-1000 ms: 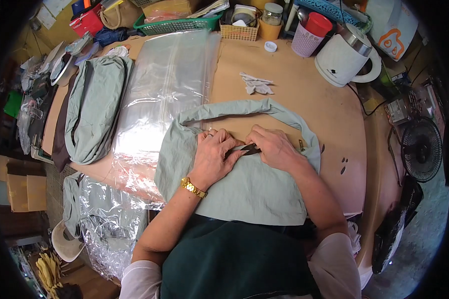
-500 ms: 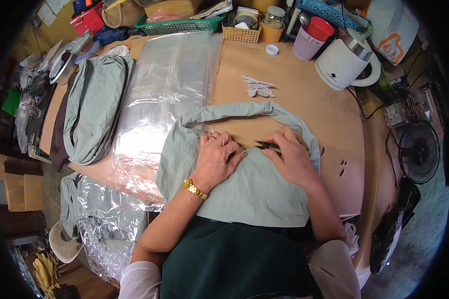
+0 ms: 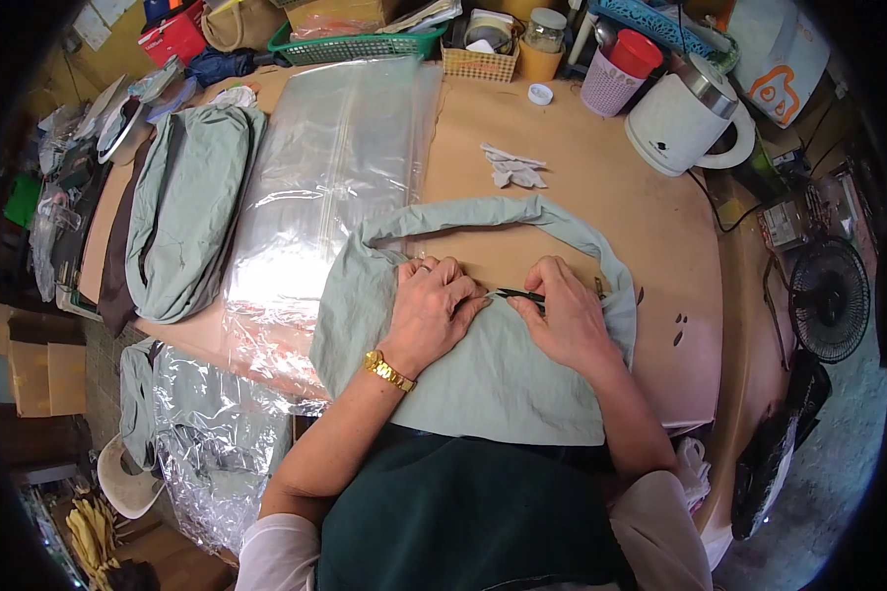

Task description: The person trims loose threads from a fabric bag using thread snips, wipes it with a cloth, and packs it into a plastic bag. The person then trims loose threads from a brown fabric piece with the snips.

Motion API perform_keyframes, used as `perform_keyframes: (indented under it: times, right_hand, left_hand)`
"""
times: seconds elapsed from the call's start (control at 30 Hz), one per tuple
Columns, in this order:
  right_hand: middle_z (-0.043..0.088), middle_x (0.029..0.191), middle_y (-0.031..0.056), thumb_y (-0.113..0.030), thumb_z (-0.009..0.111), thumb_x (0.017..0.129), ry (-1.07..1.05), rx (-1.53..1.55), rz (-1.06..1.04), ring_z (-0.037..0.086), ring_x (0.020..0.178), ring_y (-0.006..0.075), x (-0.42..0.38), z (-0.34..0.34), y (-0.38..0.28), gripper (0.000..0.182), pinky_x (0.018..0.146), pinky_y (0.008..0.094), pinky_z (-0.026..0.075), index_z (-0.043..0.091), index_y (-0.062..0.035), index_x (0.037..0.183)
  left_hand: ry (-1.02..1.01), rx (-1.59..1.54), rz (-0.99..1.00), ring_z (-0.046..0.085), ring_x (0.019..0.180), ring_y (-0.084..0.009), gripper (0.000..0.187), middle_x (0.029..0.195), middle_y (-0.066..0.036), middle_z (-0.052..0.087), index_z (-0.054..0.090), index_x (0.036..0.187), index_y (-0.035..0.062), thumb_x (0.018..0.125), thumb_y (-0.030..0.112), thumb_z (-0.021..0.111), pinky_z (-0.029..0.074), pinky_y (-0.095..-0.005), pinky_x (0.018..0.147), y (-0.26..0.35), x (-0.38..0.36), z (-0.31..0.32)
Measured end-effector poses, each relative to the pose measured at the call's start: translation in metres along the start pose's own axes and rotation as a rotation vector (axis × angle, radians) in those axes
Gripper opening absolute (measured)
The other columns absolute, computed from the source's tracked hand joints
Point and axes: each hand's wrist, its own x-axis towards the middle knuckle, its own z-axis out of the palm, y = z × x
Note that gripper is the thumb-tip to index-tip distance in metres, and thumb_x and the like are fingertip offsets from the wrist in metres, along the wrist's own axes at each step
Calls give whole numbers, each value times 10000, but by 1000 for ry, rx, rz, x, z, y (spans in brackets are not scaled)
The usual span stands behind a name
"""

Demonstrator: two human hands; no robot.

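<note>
A pale green cloth bag (image 3: pixel 463 384) with a wide shoulder strap lies on the table in front of me, its strap looped away from me. My left hand (image 3: pixel 434 305), with a gold watch at the wrist, pinches the bag's upper edge near the middle. In my right hand (image 3: pixel 567 310) are small black thread snips (image 3: pixel 518 295), gripped between thumb and fingers. Their tips point left and sit at the bag's edge, close to my left fingertips. Whether the blades touch a thread is too small to tell.
Clear plastic bags (image 3: pixel 325 167) are stacked left of the bag, beside another folded green bag (image 3: pixel 192 207). White scraps (image 3: pixel 513 165) lie beyond the strap. A white kettle (image 3: pixel 675 123), a lilac cup (image 3: pixel 609 91) and baskets line the back. A black fan (image 3: pixel 828 300) stands right.
My right hand has shifted slightly left and down, bringing the snips' tips to the bag's edge by my left fingers. The snips' tips looked apart before and now appear closer together.
</note>
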Motion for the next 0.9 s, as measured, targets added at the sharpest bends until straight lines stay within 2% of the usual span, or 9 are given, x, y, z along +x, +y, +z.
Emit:
perform_keyframes:
  times: [0.23, 0.3, 0.33, 0.4, 0.5, 0.53, 0.6, 0.9]
  right_hand:
    - [584, 926, 140, -124, 719, 825, -3, 30, -1, 629, 874, 332, 1, 4, 2, 296, 735, 439, 482, 468, -35, 954]
    - [584, 957, 157, -168, 698, 838, -17, 38, -19, 611, 879, 391, 1, 4, 4, 316, 729, 492, 466, 454, -47, 998]
    - [584, 957, 157, -168, 698, 838, -16, 40, -18, 611, 879, 391, 1, 4, 3, 316, 729, 492, 466, 454, -47, 998]
    - [581, 900, 130, -123, 737, 806, 15, 60, 11, 625, 859, 318, 1, 3, 1, 319, 726, 428, 486, 466, -41, 953]
    - [579, 880, 127, -128, 750, 793, 42, 72, 2, 617, 817, 303, 2, 4, 3, 331, 694, 416, 485, 471, -40, 946]
    - [579, 880, 127, -128, 750, 793, 43, 74, 1, 617, 817, 303, 2, 4, 2, 331, 694, 416, 485, 471, -40, 946]
    - [596, 938, 148, -150, 735, 797, -13, 118, 57, 618, 859, 365, 2, 4, 2, 341, 725, 481, 470, 459, -50, 971]
    - [583, 906, 123, -132, 742, 779, 66, 143, 40, 616, 847, 332, -2, 11, 4, 335, 709, 457, 475, 465, -50, 950]
  left_hand:
    - [2, 1, -2, 516, 774, -217, 169, 759, -20, 504, 653, 752, 128, 715, 211, 796, 354, -374, 799, 0, 0, 1]
    - [6, 4, -1, 516, 773, -216, 170, 760, -19, 506, 653, 755, 128, 715, 210, 796, 353, -374, 796, 0, 0, 2]
    - [8, 13, -2, 516, 774, -216, 170, 760, -18, 507, 653, 757, 129, 714, 208, 797, 353, -374, 795, 0, 0, 2]
    - [9, 24, -1, 516, 774, -215, 171, 760, -17, 509, 652, 759, 129, 714, 207, 798, 352, -374, 794, 0, 0, 3]
    - [15, 15, 2, 517, 775, -218, 171, 757, -18, 512, 650, 760, 131, 714, 206, 797, 352, -373, 794, 0, 0, 3]
    - [19, 13, 1, 518, 775, -218, 170, 756, -18, 512, 652, 761, 131, 714, 205, 797, 352, -374, 795, 0, 0, 3]
    - [22, 13, 2, 519, 775, -218, 168, 754, -18, 512, 653, 761, 131, 715, 204, 797, 353, -374, 795, 0, 0, 3]
    - [-7, 1, -21, 534, 792, -232, 134, 782, -44, 529, 666, 781, 109, 741, 185, 769, 364, -385, 793, 2, 1, 0]
